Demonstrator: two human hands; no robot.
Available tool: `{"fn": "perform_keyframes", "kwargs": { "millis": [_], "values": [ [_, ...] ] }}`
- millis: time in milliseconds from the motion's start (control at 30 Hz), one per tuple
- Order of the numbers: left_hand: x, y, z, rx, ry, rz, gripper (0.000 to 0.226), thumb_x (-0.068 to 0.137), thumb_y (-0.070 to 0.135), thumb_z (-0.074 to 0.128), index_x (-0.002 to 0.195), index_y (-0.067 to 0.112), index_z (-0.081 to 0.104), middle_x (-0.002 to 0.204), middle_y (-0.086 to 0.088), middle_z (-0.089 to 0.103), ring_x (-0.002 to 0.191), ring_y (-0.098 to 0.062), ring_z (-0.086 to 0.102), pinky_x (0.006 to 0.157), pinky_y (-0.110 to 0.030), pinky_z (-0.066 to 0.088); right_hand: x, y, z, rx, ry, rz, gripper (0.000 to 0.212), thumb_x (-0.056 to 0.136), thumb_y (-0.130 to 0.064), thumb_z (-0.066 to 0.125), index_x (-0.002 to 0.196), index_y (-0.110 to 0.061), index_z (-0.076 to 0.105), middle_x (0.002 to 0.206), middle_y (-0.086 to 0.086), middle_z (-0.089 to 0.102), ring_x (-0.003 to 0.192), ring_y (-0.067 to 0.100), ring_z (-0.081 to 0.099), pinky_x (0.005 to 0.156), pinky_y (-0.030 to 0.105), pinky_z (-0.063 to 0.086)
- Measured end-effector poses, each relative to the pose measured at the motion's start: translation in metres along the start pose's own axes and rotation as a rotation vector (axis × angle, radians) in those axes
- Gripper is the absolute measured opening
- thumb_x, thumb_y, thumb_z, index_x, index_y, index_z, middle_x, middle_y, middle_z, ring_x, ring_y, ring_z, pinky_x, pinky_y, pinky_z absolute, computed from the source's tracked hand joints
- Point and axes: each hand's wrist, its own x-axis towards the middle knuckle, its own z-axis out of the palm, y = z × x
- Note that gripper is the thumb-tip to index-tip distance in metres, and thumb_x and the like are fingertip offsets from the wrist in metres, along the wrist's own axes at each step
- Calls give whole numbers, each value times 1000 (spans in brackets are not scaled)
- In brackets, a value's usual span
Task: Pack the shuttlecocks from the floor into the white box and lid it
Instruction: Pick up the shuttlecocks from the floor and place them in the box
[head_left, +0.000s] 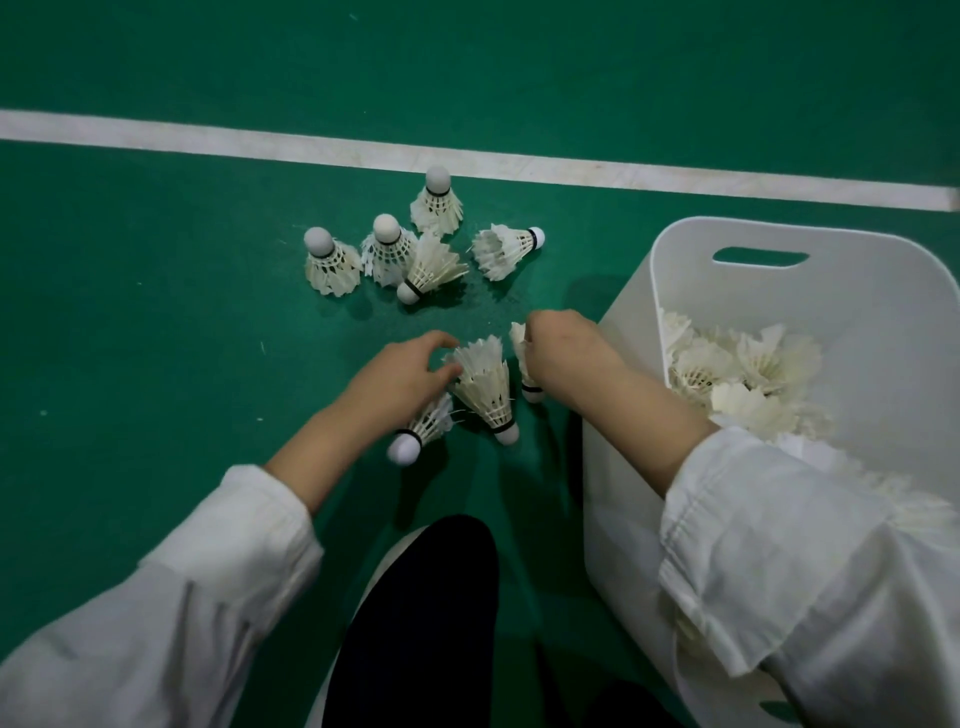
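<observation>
Several white feather shuttlecocks (387, 252) stand or lie in a cluster on the green floor. Closer to me, my left hand (400, 376) covers a shuttlecock (415, 434) whose cork points toward me, and its fingertips touch the feathers of a second one (485, 387) lying between my hands. My right hand (563, 353) is closed around a third shuttlecock (524, 364), cork down. The white box (758, 249) stands at the right, lidless, with many shuttlecocks (748, 374) inside. No lid is in view.
A white court line (260, 143) crosses the green floor beyond the cluster. My dark trouser leg (421, 623) is at the bottom centre. My right sleeve (779, 545) overlaps the box's near side.
</observation>
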Motion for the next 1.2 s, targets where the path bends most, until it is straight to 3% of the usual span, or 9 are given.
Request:
{"fn": "perform_keyframes", "kwargs": {
  "millis": [133,300,400,667,767,900,1033,1100,1200],
  "values": [
    [8,3,-2,42,8,-18,24,89,35,58,106,19,63,91,-8,67,78,-23,61,73,-35,51,2,1,-1,44,3,4,19,81,0,54,99,0,61,101,19,64,86,30,58,67,27,40],
    [-10,5,-18,29,58,39,17,89,37,56,92,24,66,77,0,65,67,-13,57,60,-28,45,0,2,-5,94,50,-26,21,79,0,53,97,2,64,97,19,66,89,30,61,69,28,43],
    [-28,9,-31,-8,125,64,20,89,39,56,91,25,70,79,5,69,70,-11,61,66,-30,50,-4,0,-7,98,92,-68,19,80,-2,53,94,3,64,94,20,66,86,30,61,69,29,45],
    [-85,31,-50,-103,386,140,16,87,34,61,97,28,71,87,18,65,54,21,45,55,-11,32,-41,-6,-27,105,285,-237,22,89,-10,43,88,3,61,87,18,64,81,34,58,65,34,41],
    [-98,49,-56,-116,442,194,6,85,33,63,87,30,69,84,21,65,54,19,46,53,-7,30,-66,-1,-38,150,327,-276,23,90,-12,44,91,-1,63,91,14,66,85,30,59,71,35,46],
    [-111,83,-62,-186,497,281,4,84,33,64,84,29,66,85,18,65,58,8,51,58,-21,41,-109,18,-59,175,420,-299,19,89,-13,47,92,-5,64,92,9,67,85,25,59,74,35,46],
    [-117,125,-61,-211,474,425,4,87,30,61,87,29,65,84,18,64,57,9,48,56,-15,36,-157,45,-74,255,454,-222,16,91,-21,48,85,-12,61,85,3,62,79,19,58,74,39,48],
    [-118,147,-58,-188,456,502,6,88,30,60,89,27,65,85,16,65,62,5,51,60,-21,41,-183,61,-75,329,478,-154,16,91,-25,49,84,-16,61,82,-2,62,77,12,58,73,33,49],
    [-119,180,-51,-130,414,610,7,89,31,58,88,27,64,85,17,63,63,12,48,60,-12,36,-221,86,-75,528,544,-51,15,89,-27,54,81,-20,63,77,-9,64,75,4,59,67,17,48]
  ]
}}
